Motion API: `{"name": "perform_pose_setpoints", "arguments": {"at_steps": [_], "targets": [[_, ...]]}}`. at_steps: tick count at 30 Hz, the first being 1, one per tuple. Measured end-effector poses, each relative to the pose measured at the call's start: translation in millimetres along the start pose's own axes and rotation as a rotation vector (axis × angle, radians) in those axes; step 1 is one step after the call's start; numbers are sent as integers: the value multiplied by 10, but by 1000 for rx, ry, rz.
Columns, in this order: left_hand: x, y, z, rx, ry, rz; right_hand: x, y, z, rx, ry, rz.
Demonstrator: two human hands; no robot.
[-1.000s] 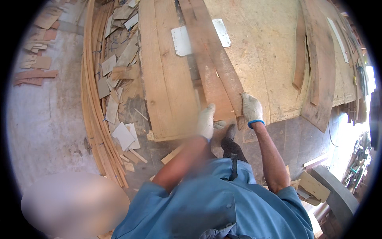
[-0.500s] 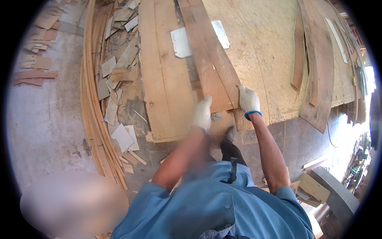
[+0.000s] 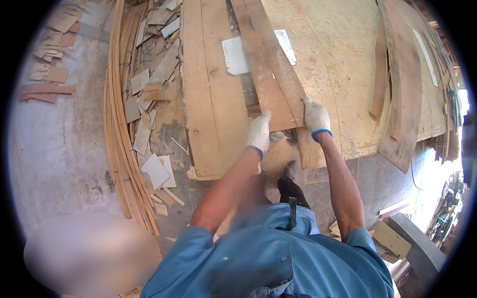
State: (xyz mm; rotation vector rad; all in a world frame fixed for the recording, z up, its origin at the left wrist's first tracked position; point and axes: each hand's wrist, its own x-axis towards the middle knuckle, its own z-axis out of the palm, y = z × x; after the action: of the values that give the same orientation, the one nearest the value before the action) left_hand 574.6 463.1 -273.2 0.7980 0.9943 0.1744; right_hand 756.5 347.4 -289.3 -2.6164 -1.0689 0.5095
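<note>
Left hand (image 3: pixel 259 131) and right hand (image 3: pixel 316 117), in white knit gloves, were both grasping wood. Beneath lay the wide bench (image 3: pixel 343 64), its far edge out of view. Near its near edge was the end of a broad wooden board (image 3: pixel 276 111), its left corner clasped by the left hand; along its right side, the right hand gripped a narrower wooden strip (image 3: pixel 279 67). White sheeting (image 3: pixel 234 55) showed to either side of them. One pale mark (image 3: pixel 294 119) by the board's near right corner was too small to read.

- Far end of the long board (image 3: pixel 268 94) on the wooden tabletop (image 3: pixel 338 64): cut off above.
- Timber strips (image 3: pixel 113 144) left of the tabletop: far ends cut off.
- Pale oval (image 3: pixel 92 256) below-left of the tabletop: blurred, unrecognisable.
</note>
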Motion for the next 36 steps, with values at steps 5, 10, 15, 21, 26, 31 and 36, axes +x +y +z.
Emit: {"name": "perform_pose_setpoints", "arguments": {"at_steps": [5,10,15,21,26,31,36], "targets": [[108,10,21,-7,12,102,172,53,72,-23,37,-25],[156,290,121,-25,10,9,387,101,114,-65,104,-104],[178,396,116,-1,-15,-17,493,42,55,-67,90,-98],[261,384,100,-30,-11,4,527,-22,24,-83,92,-78],[243,435,116,8,-48,51,813,-7,12,-81,97,-52],[227,472,77,21,-97,143,1090,129,76,58,129,65],[-32,658,-226,25,42,340,768,-125,-114,379,240,-9]]}}
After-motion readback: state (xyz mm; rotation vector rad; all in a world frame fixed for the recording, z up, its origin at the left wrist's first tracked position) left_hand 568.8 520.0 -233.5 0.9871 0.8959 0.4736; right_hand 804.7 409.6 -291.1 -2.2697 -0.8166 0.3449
